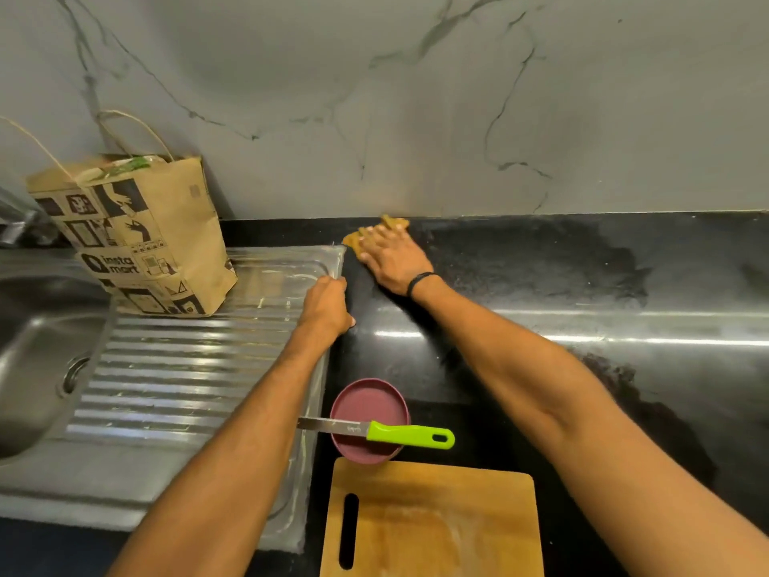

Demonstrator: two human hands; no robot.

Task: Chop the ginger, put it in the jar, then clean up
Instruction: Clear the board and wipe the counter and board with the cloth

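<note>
My right hand [391, 258] presses flat on a yellow-brown cloth [389, 222] at the back of the black counter [541, 285], near the wall. My left hand [326, 306] is curled on the right edge of the steel drainboard [187, 368]; nothing shows in it. Close to me, a jar with a maroon lid [368, 403] stands on the counter. A knife with a green handle [410, 435] lies across that lid, blade pointing left. A bare wooden chopping board [432, 522] lies just in front of the jar. No ginger is visible.
A brown paper shopping bag [137, 239] stands on the drainboard at the back left. The sink basin [37, 347] is at the far left. Wet streaks mark the counter to the right. A grey marble wall rises behind.
</note>
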